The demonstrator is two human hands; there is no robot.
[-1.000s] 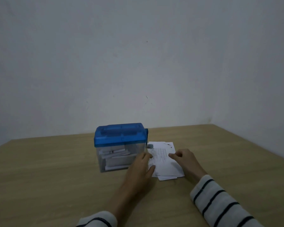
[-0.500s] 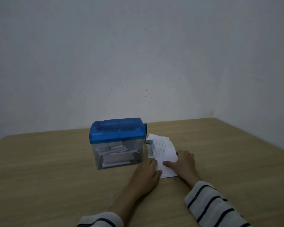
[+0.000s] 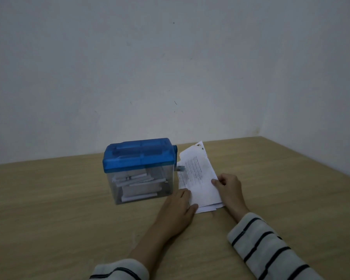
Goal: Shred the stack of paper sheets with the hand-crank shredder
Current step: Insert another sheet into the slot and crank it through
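The stack of paper sheets (image 3: pixel 198 178) lies on the desk (image 3: pixel 49 199) right of centre in the frame, just beside the hand-crank shredder (image 3: pixel 138 168). The top sheet is lifted at its far end, tilted up off the pile. The right hand (image 3: pixel 229 188) pinches that sheet's right edge, its grip closed on the paper. The left hand (image 3: pixel 177 209) lies flat, fingers straight, pressing the stack's near left corner. The shredder's clear bin holds cut paper beneath a blue lid.

print on top sheet (image 3: pixel 196 170) too small to read, both sleeves cut off by bottom edge
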